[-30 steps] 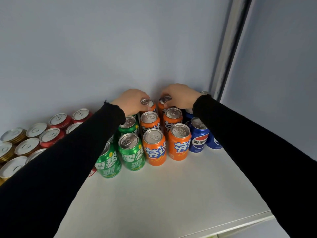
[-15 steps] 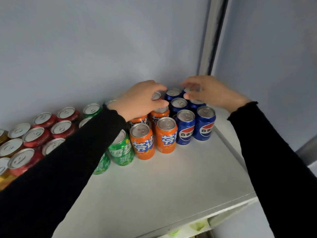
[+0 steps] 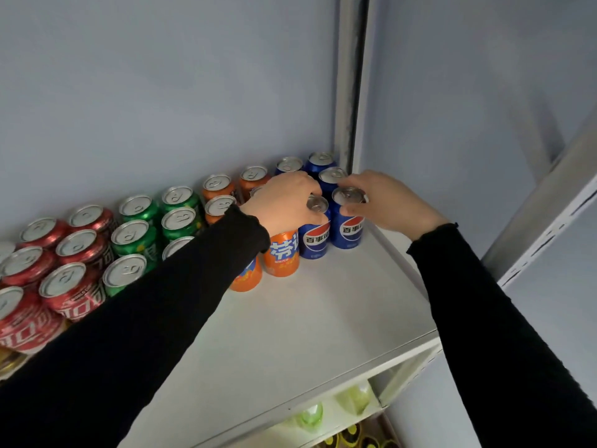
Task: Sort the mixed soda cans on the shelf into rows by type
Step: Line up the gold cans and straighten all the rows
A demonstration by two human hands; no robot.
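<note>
While both hands sit at 1 o'clock on the shelf (image 3: pixel 323 312), left hand (image 3: pixel 284 202) curled round a front blue can (image 3: pixel 314 234), right hand (image 3: pixel 384 202) pinching its neighbour blue can (image 3: pixel 348 227), orange cans (image 3: pixel 281 253) just left

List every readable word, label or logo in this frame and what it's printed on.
"百事可": front blue can, cut off at its edge.
"百事": right front blue can, under the right hand; the rest curves away.
"芬": front orange can, below the left hand; second character partly visible.
Red cans: white lettering, unreadable.
Green cans: unreadable.
</note>
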